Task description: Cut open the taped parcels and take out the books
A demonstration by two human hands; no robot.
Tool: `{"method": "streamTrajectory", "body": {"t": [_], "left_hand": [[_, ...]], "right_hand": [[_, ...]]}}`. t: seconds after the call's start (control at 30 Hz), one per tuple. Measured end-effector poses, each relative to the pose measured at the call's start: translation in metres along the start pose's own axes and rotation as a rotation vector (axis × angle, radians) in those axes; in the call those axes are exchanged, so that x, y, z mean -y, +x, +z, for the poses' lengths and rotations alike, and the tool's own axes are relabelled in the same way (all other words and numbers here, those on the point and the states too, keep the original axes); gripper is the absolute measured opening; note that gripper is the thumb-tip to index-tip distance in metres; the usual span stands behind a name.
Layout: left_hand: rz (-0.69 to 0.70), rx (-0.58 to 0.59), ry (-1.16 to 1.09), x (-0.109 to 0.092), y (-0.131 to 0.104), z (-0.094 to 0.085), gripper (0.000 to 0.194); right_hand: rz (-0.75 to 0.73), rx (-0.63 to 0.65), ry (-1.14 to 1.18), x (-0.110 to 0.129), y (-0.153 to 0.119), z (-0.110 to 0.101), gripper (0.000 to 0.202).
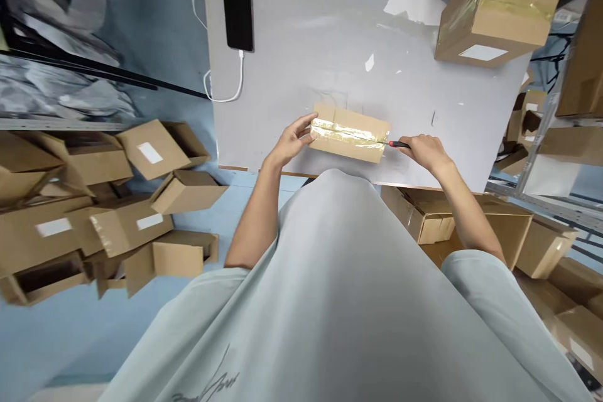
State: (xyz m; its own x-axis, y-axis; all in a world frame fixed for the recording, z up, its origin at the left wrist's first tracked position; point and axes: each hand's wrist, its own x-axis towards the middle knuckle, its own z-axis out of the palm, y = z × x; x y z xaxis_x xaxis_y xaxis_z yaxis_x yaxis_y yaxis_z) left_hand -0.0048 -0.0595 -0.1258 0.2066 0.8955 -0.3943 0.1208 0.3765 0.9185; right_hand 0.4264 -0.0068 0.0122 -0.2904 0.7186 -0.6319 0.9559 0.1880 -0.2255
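Holding taped box (348, 132), red-black tool (398, 144); shirt script (217, 384) illegible.

1 small brown cardboard box (349, 147) lies slightly askew on the grey table (301, 56), shiny tape (348, 132) along its top; 1 slim red-and-black tool (398, 144) has its tip at the box's right end

No legible text or labels.

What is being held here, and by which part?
The right grip holds a slim tool by its handle; the left grip touches the taped box at its left end.
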Motion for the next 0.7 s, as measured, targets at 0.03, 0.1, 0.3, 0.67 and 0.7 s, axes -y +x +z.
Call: {"method": "streamTrajectory", "body": {"t": [0.03, 0.1, 0.3, 0.67, 0.7], "left_hand": [[-0.002, 0.001, 0.011, 0.000, 0.000, -0.001, 0.097], [0.003, -0.004, 0.032, 0.000, 0.000, -0.004, 0.094], [-0.054, -0.118, 0.018, 0.010, -0.010, -0.038, 0.096], [-0.131, -0.295, 0.056, 0.030, -0.012, -0.043, 0.081], [-0.138, -0.267, 0.046, 0.031, -0.009, -0.032, 0.082]], "right_hand": [[-0.012, -0.003, 0.067, -0.011, 0.000, 0.007, 0.028], [-0.033, -0.002, 0.277, -0.035, 0.003, 0.023, 0.024], [0.176, -0.185, 1.101, -0.043, 0.031, 0.099, 0.059], [0.215, -0.350, 1.409, 0.100, 0.035, 0.126, 0.076], [0.211, -0.392, 1.372, 0.097, 0.028, 0.118, 0.074]]}}
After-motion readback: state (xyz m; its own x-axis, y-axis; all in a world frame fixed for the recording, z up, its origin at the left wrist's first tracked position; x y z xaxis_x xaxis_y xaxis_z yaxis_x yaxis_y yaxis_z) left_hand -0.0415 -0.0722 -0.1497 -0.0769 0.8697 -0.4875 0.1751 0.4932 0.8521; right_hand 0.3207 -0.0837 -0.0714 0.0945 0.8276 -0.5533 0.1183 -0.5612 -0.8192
